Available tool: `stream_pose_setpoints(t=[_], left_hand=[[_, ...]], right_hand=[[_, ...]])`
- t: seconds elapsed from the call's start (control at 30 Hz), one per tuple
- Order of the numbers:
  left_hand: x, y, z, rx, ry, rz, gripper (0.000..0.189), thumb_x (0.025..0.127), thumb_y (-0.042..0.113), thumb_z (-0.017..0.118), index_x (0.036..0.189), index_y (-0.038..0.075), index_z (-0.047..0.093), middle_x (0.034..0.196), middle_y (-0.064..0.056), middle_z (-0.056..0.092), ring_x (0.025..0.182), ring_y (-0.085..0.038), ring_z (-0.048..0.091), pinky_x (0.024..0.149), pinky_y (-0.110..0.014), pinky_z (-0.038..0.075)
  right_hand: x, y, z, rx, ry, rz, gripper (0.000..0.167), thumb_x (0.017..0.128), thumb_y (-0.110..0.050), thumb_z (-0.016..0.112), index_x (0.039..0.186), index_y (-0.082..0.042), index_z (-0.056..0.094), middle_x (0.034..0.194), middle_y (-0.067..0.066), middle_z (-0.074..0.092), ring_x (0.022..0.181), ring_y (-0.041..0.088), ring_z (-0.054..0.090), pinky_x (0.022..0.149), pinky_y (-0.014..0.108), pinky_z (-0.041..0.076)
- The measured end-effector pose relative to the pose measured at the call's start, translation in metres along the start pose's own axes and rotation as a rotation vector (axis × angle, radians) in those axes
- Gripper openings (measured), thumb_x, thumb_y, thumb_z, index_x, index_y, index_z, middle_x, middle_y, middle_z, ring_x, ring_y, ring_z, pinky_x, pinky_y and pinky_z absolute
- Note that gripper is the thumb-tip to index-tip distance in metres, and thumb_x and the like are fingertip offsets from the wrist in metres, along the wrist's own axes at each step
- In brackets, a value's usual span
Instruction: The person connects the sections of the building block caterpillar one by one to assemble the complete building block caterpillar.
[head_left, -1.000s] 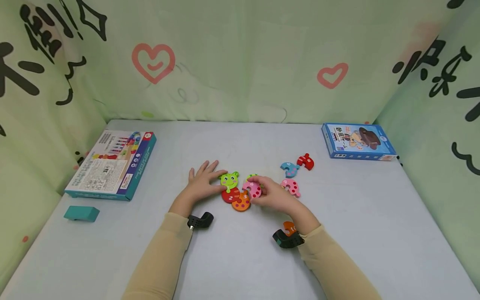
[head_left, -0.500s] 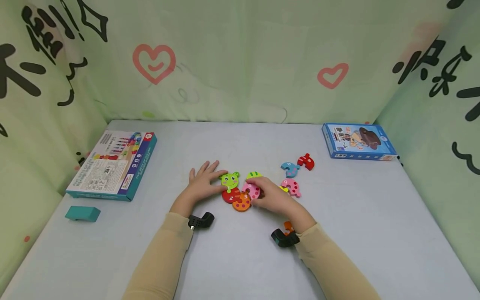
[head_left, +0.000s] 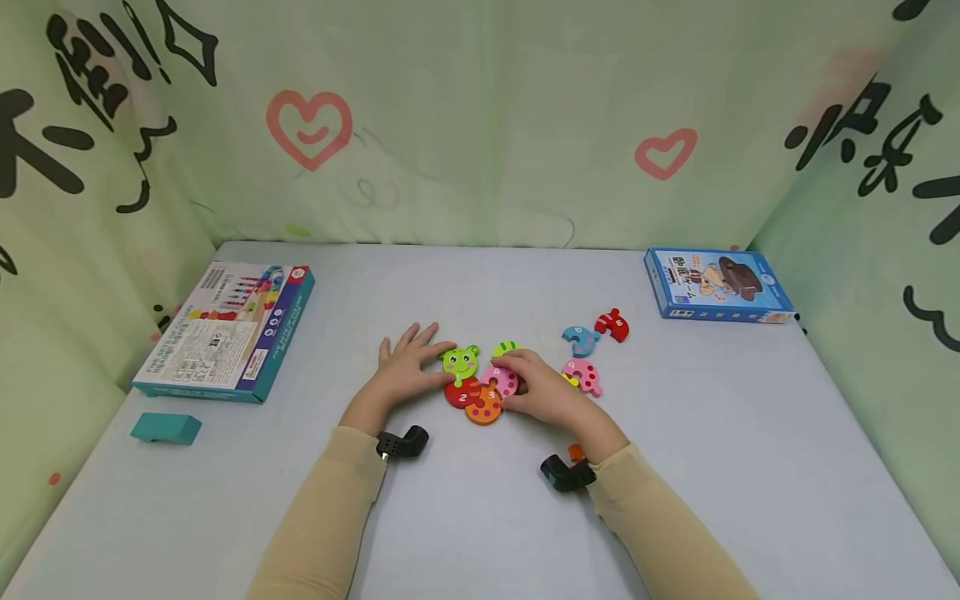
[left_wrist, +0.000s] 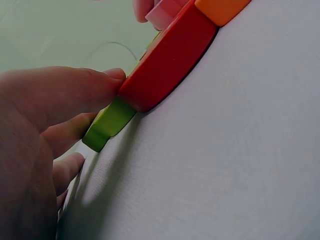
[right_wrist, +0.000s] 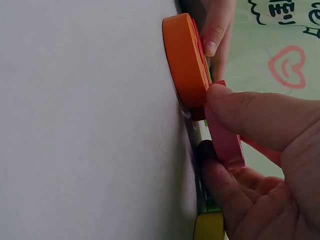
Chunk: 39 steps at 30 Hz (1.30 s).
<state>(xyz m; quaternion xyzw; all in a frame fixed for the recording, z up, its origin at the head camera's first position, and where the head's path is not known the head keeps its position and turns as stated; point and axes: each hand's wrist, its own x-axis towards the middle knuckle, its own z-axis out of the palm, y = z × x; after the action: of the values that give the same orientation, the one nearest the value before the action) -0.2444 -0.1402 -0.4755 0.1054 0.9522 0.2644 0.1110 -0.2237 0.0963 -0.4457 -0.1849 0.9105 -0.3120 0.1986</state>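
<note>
Left hand (head_left: 405, 367): fingers spread and extended, thumb and index fingertips touching the left side of a lime-green, flat, smiling animal-head piece (head_left: 460, 361).

Right hand (head_left: 547, 387): thumb and fingers pinching a pink, flat, curved piece with darker dots (head_left: 504, 379), which sits at the upper right edge of the orange piece and, in the right wrist view, appears raised from the table (head_left: 465, 517).

Joined group, mid-table: the head piece; one red, rounded piece marked 2 (head_left: 458, 394), touching it; one orange, red-dotted, rounded piece marked 3 (head_left: 483, 408), touching the red.

Behind the right hand: one green striped piece (head_left: 506, 347), partly hidden.

Right of the right hand: one pink, magenta-spotted arched piece (head_left: 583, 375), a yellow piece (head_left: 571, 380) showing beside it; farther back, one blue arched piece (head_left: 579, 340) just beside one red striped piece (head_left: 613, 325).

By the right wrist: one orange piece (head_left: 576, 452), mostly hidden.
</note>
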Motion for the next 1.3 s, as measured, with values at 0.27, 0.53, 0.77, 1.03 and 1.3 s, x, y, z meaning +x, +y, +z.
stream_pose_setpoints(t=[0.27,0.53,0.77,1.03,1.3], left_hand=[[0.001,0.001,0.001,0.01,-0.006,-0.015,0.057,0.079,0.049,0.058,0.132,0.03,0.048,0.152,0.0,0.018,0.142,-0.027,0.003,0.105,-0.062,-0.008],[0.002,0.002,0.001,0.011,-0.007,-0.018,0.057,0.078,0.049,0.058,0.131,0.03,0.048,0.152,0.0,0.019,0.142,-0.027,0.003,0.105,-0.062,-0.008],[0.001,0.002,0.0,0.012,-0.009,-0.017,0.058,0.078,0.049,0.058,0.131,0.029,0.048,0.152,-0.001,0.019,0.141,-0.028,0.003,0.105,-0.063,-0.007],[0.001,0.002,0.001,0.014,-0.005,-0.022,0.057,0.078,0.049,0.058,0.131,0.03,0.048,0.152,-0.001,0.019,0.141,-0.028,0.004,0.105,-0.063,-0.007],[0.001,0.003,0.001,0.019,0.0,-0.033,0.057,0.078,0.049,0.058,0.131,0.03,0.049,0.152,0.0,0.019,0.141,-0.027,0.004,0.105,-0.063,-0.007]], right_hand=[[0.0,0.0,-0.002,-0.006,-0.016,0.01,0.059,0.082,-0.025,0.067,0.135,-0.019,0.043,0.141,0.01,0.03,0.113,0.023,0.047,0.094,0.039,0.045],[-0.003,0.0,-0.006,-0.024,-0.002,0.011,0.06,0.081,-0.025,0.067,0.135,-0.017,0.043,0.141,0.009,0.034,0.115,0.023,0.045,0.094,0.041,0.045],[-0.002,0.002,-0.006,-0.041,-0.003,-0.002,0.059,0.082,-0.024,0.066,0.135,-0.016,0.043,0.14,0.009,0.036,0.118,0.023,0.045,0.096,0.042,0.043],[-0.001,0.001,-0.007,-0.057,0.014,0.012,0.057,0.082,-0.024,0.066,0.134,-0.016,0.044,0.135,0.007,0.043,0.12,0.022,0.045,0.098,0.042,0.041],[0.001,0.008,-0.019,-0.018,0.077,-0.005,0.05,0.084,-0.018,0.063,0.131,-0.013,0.046,0.136,0.008,0.039,0.107,0.021,0.051,0.089,0.037,0.048]])
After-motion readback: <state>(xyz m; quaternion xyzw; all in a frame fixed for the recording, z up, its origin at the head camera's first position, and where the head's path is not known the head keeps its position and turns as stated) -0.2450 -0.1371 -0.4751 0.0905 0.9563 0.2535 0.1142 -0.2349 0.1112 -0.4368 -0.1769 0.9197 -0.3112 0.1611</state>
